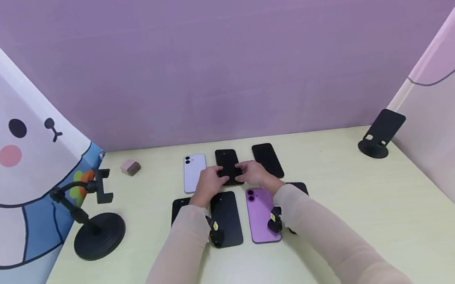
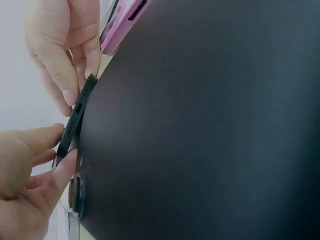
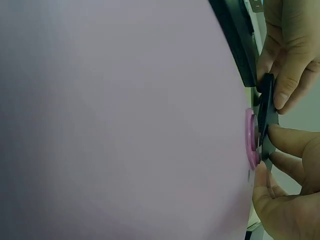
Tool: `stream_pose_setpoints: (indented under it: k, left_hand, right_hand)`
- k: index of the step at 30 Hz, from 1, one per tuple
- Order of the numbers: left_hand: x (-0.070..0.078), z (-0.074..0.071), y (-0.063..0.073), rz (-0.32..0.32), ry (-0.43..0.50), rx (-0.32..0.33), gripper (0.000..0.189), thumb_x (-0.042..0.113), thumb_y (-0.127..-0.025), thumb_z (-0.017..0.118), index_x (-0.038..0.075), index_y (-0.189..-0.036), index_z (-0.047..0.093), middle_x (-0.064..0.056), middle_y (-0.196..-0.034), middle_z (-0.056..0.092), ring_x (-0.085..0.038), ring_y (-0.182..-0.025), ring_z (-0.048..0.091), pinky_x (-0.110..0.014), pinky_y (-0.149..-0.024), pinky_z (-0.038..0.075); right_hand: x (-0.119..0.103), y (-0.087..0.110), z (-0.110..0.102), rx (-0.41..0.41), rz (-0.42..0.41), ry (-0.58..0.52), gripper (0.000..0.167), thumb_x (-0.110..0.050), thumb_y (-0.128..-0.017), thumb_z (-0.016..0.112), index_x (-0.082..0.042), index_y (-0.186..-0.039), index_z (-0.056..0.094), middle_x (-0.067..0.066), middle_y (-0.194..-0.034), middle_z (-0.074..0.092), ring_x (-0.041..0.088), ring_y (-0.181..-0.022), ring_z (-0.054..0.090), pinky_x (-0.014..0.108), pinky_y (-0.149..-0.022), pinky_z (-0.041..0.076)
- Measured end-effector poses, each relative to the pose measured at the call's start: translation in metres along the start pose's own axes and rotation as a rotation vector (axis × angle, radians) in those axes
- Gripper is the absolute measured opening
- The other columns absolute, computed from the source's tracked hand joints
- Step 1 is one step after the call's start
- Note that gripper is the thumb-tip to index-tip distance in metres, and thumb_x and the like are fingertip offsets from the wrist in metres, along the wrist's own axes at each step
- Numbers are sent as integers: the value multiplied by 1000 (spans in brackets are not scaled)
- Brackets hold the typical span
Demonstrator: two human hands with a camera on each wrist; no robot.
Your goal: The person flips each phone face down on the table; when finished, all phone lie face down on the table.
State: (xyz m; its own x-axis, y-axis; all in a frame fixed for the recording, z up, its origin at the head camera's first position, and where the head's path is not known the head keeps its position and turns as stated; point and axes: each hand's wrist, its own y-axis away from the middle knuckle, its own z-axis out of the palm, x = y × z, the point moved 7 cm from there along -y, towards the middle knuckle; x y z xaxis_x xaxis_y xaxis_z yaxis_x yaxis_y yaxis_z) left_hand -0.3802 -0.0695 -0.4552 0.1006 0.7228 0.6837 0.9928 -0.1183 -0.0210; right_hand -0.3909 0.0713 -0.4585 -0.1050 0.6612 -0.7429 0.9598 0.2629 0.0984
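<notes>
Both hands hold a black smartphone [image 1: 227,165] in the middle of the back row. My left hand [image 1: 209,182] pinches its left edge, and my right hand [image 1: 255,174] pinches the right edge. In the left wrist view, the black smartphone [image 2: 76,116] shows its port edge, tilted between the left hand [image 2: 22,175] and the right hand [image 2: 62,45]. A dark phone [image 2: 190,120] fills most of that view. The right wrist view has the smartphone [image 3: 269,115] between the right hand [image 3: 295,185] and left hand [image 3: 292,55], beside a close pink-purple phone [image 3: 125,120].
A white phone [image 1: 195,172] and another black phone [image 1: 267,160] flank the held one. Nearer lie a dark phone [image 1: 227,218], a purple phone [image 1: 261,213] and two partly covered dark phones. Black stands [image 1: 99,235] [image 1: 372,148] are at the sides, with a charger plug [image 1: 130,167] at back left.
</notes>
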Motion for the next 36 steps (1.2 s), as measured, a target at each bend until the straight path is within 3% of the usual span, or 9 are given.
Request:
stream_pose_setpoints:
  k: [7, 13, 24, 27, 32, 36]
  left_hand:
    - [2, 1, -1, 5, -39, -18, 42, 14, -93, 68, -6, -129, 59, -19, -127, 60, -30, -119, 55, -40, -95, 46]
    - [3, 0, -1, -33, -55, -28, 42, 14, -92, 69, -5, -128, 60, -18, -127, 61, -29, -118, 56, -39, -96, 46]
    - [7, 2, -2, -29, -171, -78, 41, 13, -92, 69, -6, -128, 60, -21, -128, 58, -31, -120, 53, -40, -99, 43]
    - [15, 5, -3, 1, -145, -47, 39, 12, -91, 69, -5, -126, 61, -23, -124, 57, -32, -118, 52, -40, -99, 43]
    - [40, 17, -6, 140, -21, 1, 37, 9, -91, 68, -5, -125, 62, -19, -108, 62, -28, -99, 59, -38, -86, 49]
    - [50, 34, -8, 136, 78, -28, 40, 11, -93, 67, -1, -130, 60, -17, -111, 64, -24, -95, 64, -35, -82, 52]
  right_hand:
    - [1, -1, 1, 12, -7, 62, 47, -11, -89, 72, -2, -133, 59, 18, -116, 66, 27, -111, 59, 37, -93, 47]
    - [-1, 0, 1, 9, 9, 96, 48, -12, -90, 71, -3, -135, 58, 18, -121, 64, 28, -115, 57, 37, -95, 46]
    - [-7, 5, -1, -22, 7, 140, 46, -12, -92, 68, -2, -135, 57, 19, -125, 60, 27, -116, 56, 37, -96, 45]
    - [0, 9, -12, -12, -16, 154, 40, -14, -94, 65, -3, -133, 60, 19, -125, 61, 29, -115, 57, 39, -96, 45]
    - [17, 12, -41, 75, -66, 166, 34, -10, -93, 63, -1, -126, 63, 20, -119, 63, 31, -107, 61, 42, -91, 48]
    - [34, 16, -62, 116, -53, 121, 35, -7, -92, 64, 3, -126, 62, 25, -119, 61, 34, -108, 59, 44, -90, 48]
